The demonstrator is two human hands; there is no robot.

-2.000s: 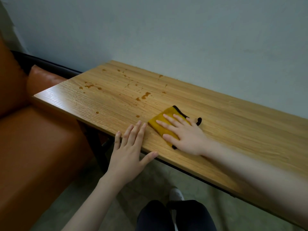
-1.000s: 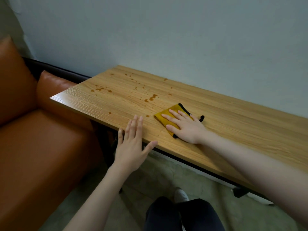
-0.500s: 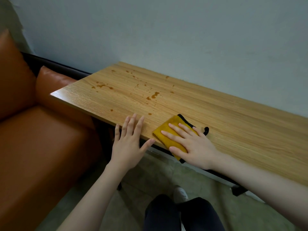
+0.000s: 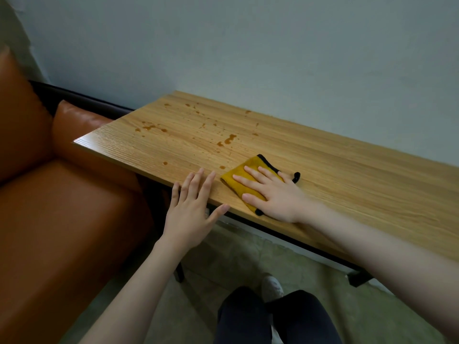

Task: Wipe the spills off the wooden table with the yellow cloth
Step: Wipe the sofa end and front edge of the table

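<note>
right hand (image 4: 275, 197) presses flat, fingers straight, no curled grip, on the yellow cloth (image 4: 239, 178) near the desk (image 4: 360, 184) front edge. left hand (image 4: 190, 212) lies open-fingered at that edge just beside it. brown spills (image 4: 228, 140) dot the wood beyond.

One wooden table (image 4: 347, 184), one yellow cloth (image 4: 236, 180), two hands, one orange sofa (image 4: 62, 219), many brown spills (image 4: 229, 139)

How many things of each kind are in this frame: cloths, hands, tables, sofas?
Cloths: 1, the yellow cloth, under the flat right hand.
Hands: 2, that one and the left hand, open at the table's near edge.
Tables: 1, the wooden table, spills unwiped.
Sofas: 1, the orange sofa.
Total: 5.
</note>
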